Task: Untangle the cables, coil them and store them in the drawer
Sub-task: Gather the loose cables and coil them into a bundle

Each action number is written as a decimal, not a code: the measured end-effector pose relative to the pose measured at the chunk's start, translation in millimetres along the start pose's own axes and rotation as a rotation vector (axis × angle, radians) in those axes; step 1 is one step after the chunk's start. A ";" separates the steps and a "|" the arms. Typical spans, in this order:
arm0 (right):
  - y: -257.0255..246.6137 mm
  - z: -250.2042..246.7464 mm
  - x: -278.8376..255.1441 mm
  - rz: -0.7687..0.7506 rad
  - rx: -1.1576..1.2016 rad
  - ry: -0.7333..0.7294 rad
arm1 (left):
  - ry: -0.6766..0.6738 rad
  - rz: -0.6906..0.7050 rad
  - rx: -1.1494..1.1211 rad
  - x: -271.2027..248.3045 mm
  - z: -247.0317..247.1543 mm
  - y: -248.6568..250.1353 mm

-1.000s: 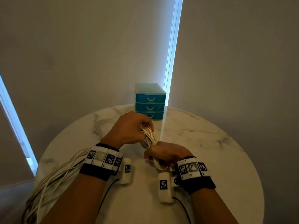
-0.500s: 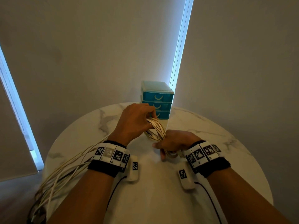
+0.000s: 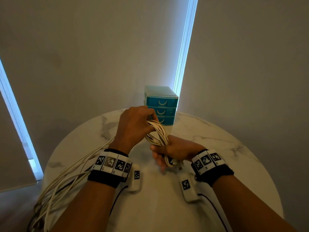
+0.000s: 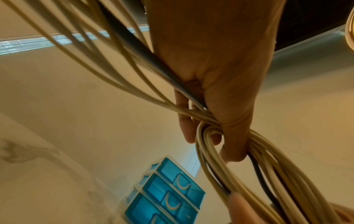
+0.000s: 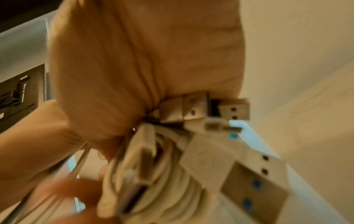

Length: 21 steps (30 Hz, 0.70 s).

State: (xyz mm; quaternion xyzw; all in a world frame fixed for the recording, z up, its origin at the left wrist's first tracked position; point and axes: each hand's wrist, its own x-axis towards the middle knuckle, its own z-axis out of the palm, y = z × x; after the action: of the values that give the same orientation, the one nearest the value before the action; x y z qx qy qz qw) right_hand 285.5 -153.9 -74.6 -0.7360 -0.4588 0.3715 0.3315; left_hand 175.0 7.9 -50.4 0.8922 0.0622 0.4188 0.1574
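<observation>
Left hand [image 3: 133, 124] grasps the top of the cable bundle [image 3: 158, 133], right hand [image 3: 173, 150] clenches its lower end, USB plugs [image 5: 214, 110] poking out. Loose strands trail off the marble surface [image 3: 217, 156]; the blue drawer unit [image 3: 161, 106] stands shut behind.

Cream cables held as a bundle, teal drawer unit beyond the hands.

The cables [image 3: 158, 133], mostly cream with a dark one among them, are gathered into a twisted bundle stretched between the left hand [image 3: 133, 126] and the right hand [image 3: 177, 149]; both hands are curled round it. Metal USB plugs [image 5: 214, 109] are seen protruding at the right hand. Loose lengths [image 3: 66, 178] are trailed back past the left wrist. The drawer unit [image 3: 161, 105], three teal drawers all closed, is stood upright just beyond the left hand's fingers.
</observation>
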 end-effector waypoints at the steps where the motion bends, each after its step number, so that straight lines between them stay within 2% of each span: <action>1: -0.1 3.5 2.5 -0.018 -0.020 0.045 | 0.005 -0.030 -0.001 -0.3 -0.4 0.0; 4: -4.1 13.1 11.4 -0.011 0.060 0.106 | 0.034 -0.121 -0.024 1.1 -0.7 -3.5; 7: -5.6 22.9 20.4 0.012 0.214 0.124 | -0.011 -0.177 -0.125 3.5 -1.0 -9.0; 11: -2.4 25.5 22.6 0.010 0.215 0.136 | -0.062 -0.290 -0.320 1.6 3.3 -10.2; 15: -0.3 24.2 14.4 -0.026 0.211 0.093 | -0.228 -0.360 -0.419 12.2 2.8 -2.1; 19: -4.4 26.6 3.9 -0.110 0.308 0.016 | -0.448 -0.326 -0.405 37.6 -11.2 20.1; 21: -6.7 29.4 2.4 -0.155 0.356 0.034 | -0.538 -0.298 -0.342 48.7 -16.1 32.7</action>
State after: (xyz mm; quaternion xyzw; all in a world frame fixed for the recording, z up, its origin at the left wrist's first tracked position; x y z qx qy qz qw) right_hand 258.4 -145.0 -84.4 -0.6345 -0.4354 0.4076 0.4916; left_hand 193.1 -7.5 5.6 0.9124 0.0770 0.1453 0.3747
